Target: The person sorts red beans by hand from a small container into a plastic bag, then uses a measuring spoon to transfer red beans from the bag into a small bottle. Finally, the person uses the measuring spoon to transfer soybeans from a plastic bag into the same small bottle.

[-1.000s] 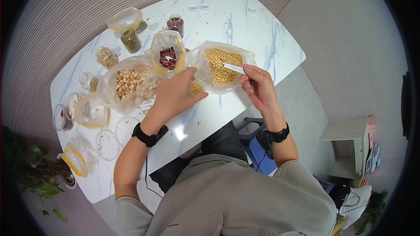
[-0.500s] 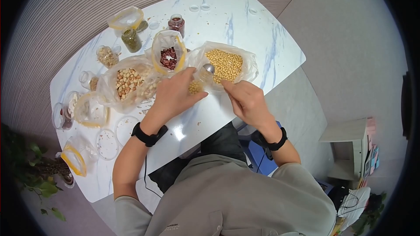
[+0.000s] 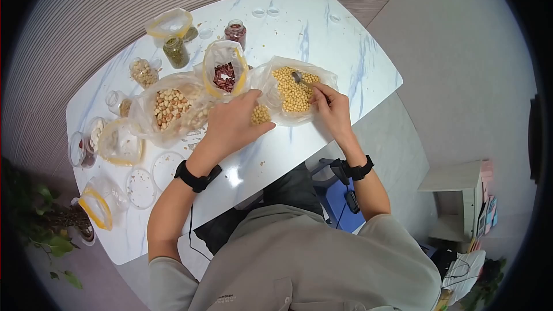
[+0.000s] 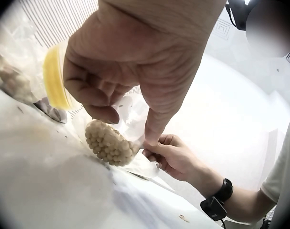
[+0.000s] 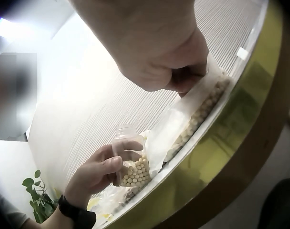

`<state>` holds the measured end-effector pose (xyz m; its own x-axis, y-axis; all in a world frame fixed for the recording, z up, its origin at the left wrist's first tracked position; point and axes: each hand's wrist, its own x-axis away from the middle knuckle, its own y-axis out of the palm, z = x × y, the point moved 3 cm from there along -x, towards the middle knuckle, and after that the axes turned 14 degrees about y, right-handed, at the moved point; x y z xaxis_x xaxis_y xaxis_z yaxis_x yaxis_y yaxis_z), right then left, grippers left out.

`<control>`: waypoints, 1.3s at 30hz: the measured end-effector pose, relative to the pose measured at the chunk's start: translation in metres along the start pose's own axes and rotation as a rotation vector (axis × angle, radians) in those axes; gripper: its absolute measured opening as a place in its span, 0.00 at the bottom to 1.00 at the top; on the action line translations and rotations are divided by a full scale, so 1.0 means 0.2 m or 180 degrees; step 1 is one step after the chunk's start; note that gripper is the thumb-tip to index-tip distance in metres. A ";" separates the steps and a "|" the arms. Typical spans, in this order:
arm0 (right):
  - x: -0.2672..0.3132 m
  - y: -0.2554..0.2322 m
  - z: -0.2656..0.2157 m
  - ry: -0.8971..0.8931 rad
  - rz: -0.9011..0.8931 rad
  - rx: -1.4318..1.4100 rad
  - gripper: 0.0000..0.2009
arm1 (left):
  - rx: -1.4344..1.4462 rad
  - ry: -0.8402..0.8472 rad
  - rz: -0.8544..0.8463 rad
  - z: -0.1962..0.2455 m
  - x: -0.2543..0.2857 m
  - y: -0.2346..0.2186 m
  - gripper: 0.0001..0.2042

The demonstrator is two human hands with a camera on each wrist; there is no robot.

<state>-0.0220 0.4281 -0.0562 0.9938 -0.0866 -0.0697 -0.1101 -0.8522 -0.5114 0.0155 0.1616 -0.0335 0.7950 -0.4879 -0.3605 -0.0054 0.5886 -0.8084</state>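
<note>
My left hand (image 3: 230, 120) grips a small clear jar (image 5: 135, 174) partly filled with round yellow beans. The jar leans with its mouth toward an opened plastic bag (image 3: 329, 76) of the same beans. In my right hand (image 3: 334, 108) is a metal spoon (image 3: 298, 78), pinched by its handle. Its bowl lies at the beans inside that bag. The right wrist view shows the right fingers (image 5: 183, 81) curled at the bag's upper edge, with the spoon hidden there.
Left of the beans stand a bag of dark red beans (image 3: 238, 83) and a bag of pale brown nuts or seeds (image 3: 173, 109). Filled jars, including a green one (image 3: 175, 55) and a red one (image 3: 235, 33), stand behind. Round lids (image 3: 140, 189) and stray bits lie on the table (image 3: 345, 46).
The right hand brought the spoon left to the jar's mouth, then moved it back right and away from me into the bean bag. The left hand keeps its place with the jar.
</note>
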 end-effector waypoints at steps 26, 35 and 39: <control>0.09 -0.13 -0.15 0.1371 -0.1360 -0.2660 0.13 | 0.0050 -0.0027 -0.0036 -0.01 0.00 0.01 0.33; 0.27 -0.05 -0.33 -0.0260 -0.0764 -0.0267 0.13 | 0.0044 0.0018 0.0021 0.00 0.00 0.00 0.33; 0.31 -0.05 -0.39 -0.2127 -0.0243 0.1293 0.16 | 0.0035 0.0008 0.0002 -0.01 0.00 0.00 0.34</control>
<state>0.0418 0.3910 0.0103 0.7933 0.4032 -0.4563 -0.1669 -0.5767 -0.7997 0.0143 0.1607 -0.0343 0.7936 -0.4889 -0.3622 0.0007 0.5960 -0.8030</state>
